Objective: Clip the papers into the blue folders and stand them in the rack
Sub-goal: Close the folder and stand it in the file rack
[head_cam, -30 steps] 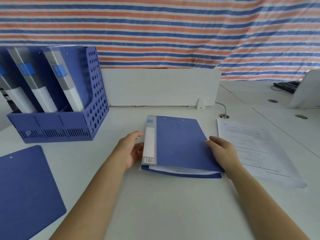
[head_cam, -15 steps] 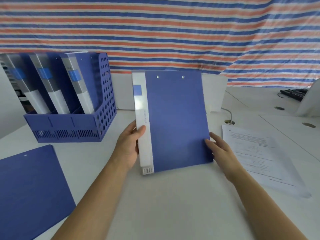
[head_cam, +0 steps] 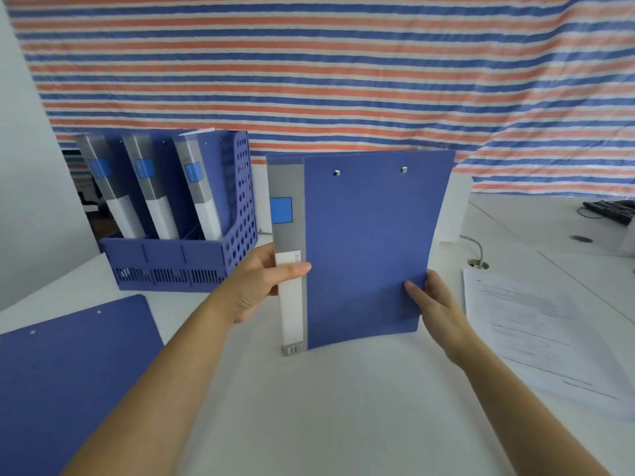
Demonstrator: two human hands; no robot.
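Note:
A closed blue folder [head_cam: 367, 242] with a grey and white spine stands upright on the white desk, its lower edge resting on the surface. My left hand [head_cam: 261, 283] grips the spine, thumb across its front. My right hand [head_cam: 436, 304] holds the folder's lower right edge, thumb on the cover. The blue perforated rack [head_cam: 178, 259] stands at the back left with three folders [head_cam: 201, 187] leaning in its slots. Another blue folder [head_cam: 68, 376] lies flat at the near left. A stack of printed papers [head_cam: 536, 324] lies to the right.
A striped red, white and blue tarp hangs behind the desk. A low white divider [head_cam: 457, 207] runs along the desk's back edge. A cable grommet [head_cam: 477, 264] with a grey cable sits right of the folder, and a black keyboard [head_cam: 611, 209] lies far right.
The folder lay flat on the desk a second ago. Both hands have lifted it upright and keep their grip on it; the view has tilted upward.

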